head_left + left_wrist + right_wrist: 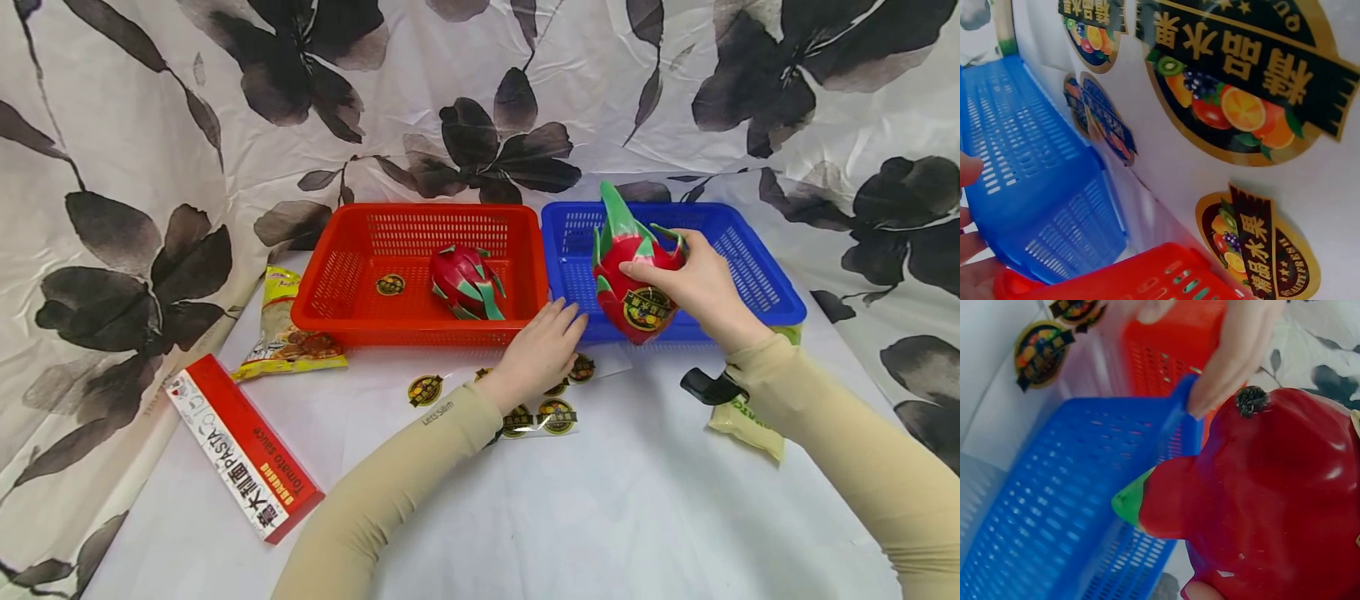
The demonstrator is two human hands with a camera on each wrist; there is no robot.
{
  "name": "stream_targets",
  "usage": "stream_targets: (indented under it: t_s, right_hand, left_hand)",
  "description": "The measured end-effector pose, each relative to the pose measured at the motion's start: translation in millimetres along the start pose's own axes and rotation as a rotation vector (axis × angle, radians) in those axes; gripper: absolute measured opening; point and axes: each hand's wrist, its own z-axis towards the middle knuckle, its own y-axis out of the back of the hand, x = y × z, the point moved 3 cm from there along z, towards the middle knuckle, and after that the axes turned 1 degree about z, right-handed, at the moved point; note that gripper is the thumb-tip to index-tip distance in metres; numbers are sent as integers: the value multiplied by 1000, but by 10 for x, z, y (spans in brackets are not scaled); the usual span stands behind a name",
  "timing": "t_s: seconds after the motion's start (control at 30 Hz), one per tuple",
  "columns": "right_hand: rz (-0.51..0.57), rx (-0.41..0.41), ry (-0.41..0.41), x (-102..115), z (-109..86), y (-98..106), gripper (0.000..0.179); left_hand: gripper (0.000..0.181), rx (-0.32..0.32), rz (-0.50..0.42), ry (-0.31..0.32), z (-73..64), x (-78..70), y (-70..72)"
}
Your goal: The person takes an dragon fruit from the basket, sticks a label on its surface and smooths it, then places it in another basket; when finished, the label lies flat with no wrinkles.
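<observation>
My right hand (705, 283) grips a red dragon fruit (626, 287) with green leaf tips, thumb in front and fingers behind. A round black-and-gold sticker (648, 309) is on its near side. The fruit is held above the front part of the blue basket (757, 283); its red skin fills much of the right wrist view. My left hand (536, 350) lies with extended fingers at the near corners where the blue basket meets the red basket (420, 332). A second dragon fruit (467, 282) lies inside the red basket, beside a round sticker (390, 285) on the floor.
Sheets of round stickers (557, 415) lie on the white table before the baskets, partly under my left hand. At left are a pasta box (243, 450) and a yellow food packet (288, 333). A pale green packet (746, 429) lies beneath my right forearm.
</observation>
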Motion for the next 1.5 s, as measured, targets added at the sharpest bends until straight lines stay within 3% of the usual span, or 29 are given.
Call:
stream_targets:
  t_s: [0.27, 0.57, 0.83, 1.5]
  right_hand:
    - [31, -39, 14, 105, 99, 57, 100]
    - [52, -75, -29, 112, 377, 57, 101]
    - [-80, -108, -49, -41, 623, -37, 102]
    - [-263, -82, -82, -287, 867, -325, 103]
  left_hand:
    - [52, 1, -7, 12, -17, -5, -15]
    - [52, -3, 29, 12, 1, -19, -31]
    - [16, -157, 57, 16, 109, 3, 13]
    - [18, -206, -8, 27, 121, -8, -20]
